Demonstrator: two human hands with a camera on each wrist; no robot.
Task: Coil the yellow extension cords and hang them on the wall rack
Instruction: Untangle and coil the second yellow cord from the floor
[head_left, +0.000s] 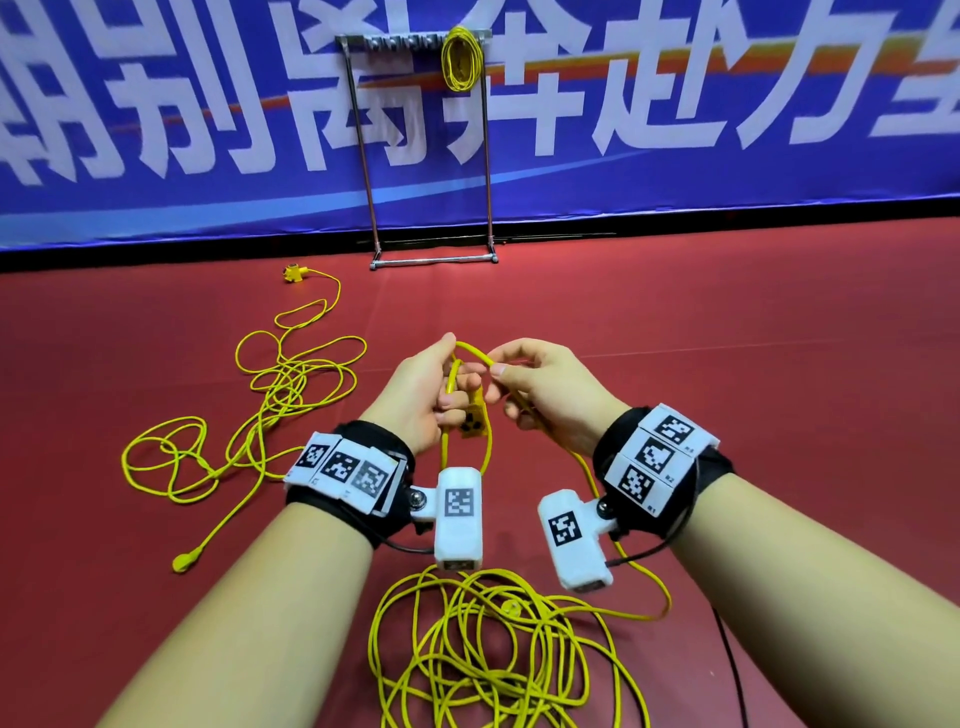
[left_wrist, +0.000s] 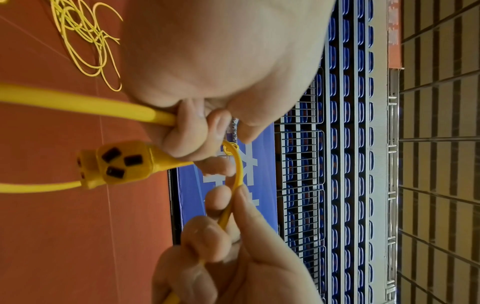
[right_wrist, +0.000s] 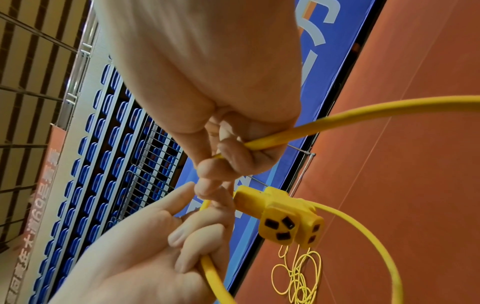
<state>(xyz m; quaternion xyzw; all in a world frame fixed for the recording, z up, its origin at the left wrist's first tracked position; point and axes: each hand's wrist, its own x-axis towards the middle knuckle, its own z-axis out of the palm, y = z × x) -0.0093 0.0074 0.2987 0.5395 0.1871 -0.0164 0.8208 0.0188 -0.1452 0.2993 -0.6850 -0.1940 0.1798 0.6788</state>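
Observation:
Both hands are raised over the red floor and share one yellow extension cord. My left hand grips the cord just behind its yellow three-way socket end, which hangs under the fingers. My right hand pinches the same cord a short arc away, so a small loop bends between the hands. The remainder of this cord lies in a loose pile below my forearms. A second yellow cord sprawls tangled on the floor at the left. One coiled yellow cord hangs on the metal rack.
The rack stands against a blue banner wall straight ahead, its top bar holding several hooks left of the hung coil. The second cord's socket lies near the wall and its plug near my left forearm. Red floor stretches right.

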